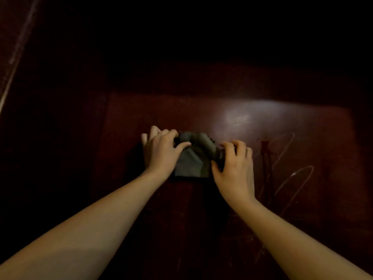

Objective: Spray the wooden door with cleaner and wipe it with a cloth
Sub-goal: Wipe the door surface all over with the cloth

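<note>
Cloth (191,160) against door (282,122) — left hand (159,152), right hand (235,168) grip edges.

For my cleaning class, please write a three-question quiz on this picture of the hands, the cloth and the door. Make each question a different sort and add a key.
1. True or false: only one hand holds the cloth.
2. Multiple choice: the pale looped marks on the wooden door lie A) left of the cloth, B) right of the cloth, C) above the cloth.
3. Short answer: is the cloth spread out flat or bunched up?
Key: 1 False: the left hand and the right hand both grip it. 2 B. 3 Bunched up, gathered between the two hands.
</note>
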`<state>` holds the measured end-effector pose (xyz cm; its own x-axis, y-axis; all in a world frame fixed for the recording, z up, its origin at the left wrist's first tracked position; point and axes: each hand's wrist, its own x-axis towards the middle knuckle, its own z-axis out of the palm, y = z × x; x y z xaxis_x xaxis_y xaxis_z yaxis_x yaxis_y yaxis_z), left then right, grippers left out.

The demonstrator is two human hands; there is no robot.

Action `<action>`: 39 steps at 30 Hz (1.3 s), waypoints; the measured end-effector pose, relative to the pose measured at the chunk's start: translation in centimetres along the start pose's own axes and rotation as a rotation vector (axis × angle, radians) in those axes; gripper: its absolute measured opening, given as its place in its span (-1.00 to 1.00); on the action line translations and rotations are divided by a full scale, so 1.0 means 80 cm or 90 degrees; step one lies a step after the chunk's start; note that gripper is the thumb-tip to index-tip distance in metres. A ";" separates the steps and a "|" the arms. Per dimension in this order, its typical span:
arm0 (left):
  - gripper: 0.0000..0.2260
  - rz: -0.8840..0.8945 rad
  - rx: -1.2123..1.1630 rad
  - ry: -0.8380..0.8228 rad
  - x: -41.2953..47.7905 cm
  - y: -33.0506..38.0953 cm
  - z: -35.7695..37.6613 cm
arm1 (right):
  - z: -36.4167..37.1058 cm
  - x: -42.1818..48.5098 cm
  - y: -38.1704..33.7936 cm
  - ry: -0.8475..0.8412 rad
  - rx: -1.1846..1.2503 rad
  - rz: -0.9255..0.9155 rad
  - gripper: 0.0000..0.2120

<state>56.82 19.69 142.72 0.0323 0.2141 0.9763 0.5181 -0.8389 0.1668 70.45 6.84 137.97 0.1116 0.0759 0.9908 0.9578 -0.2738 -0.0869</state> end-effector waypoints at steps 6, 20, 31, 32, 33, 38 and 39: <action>-0.50 -0.051 0.005 0.062 0.010 -0.016 0.000 | 0.044 0.011 -0.020 -0.080 -0.117 -0.290 -0.45; -0.38 0.013 -0.218 0.161 0.038 -0.149 -0.005 | 0.104 0.062 -0.080 -0.122 -0.163 -0.411 -0.41; -0.37 0.108 -0.082 0.092 0.054 -0.174 -0.008 | 0.121 0.211 -0.178 -0.113 -0.191 -0.411 -0.44; -0.38 0.096 -0.027 0.074 0.054 -0.171 -0.008 | 0.119 0.215 -0.174 -0.109 -0.192 -0.389 -0.44; -0.38 0.083 0.038 0.059 0.054 -0.167 -0.009 | 0.117 0.216 -0.167 -0.096 -0.195 -0.360 -0.44; -0.33 0.069 0.135 0.043 0.052 -0.161 -0.009 | 0.093 0.202 -0.117 -0.035 -0.244 -0.164 -0.30; -0.33 0.072 0.131 0.047 0.052 -0.163 -0.008 | 0.090 0.199 -0.112 -0.035 -0.251 -0.147 -0.30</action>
<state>49.67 31.18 144.69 0.0407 0.0814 0.9959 0.6787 -0.7337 0.0323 65.54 17.43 153.80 -0.0694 0.2255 0.9718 0.7867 -0.5867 0.1923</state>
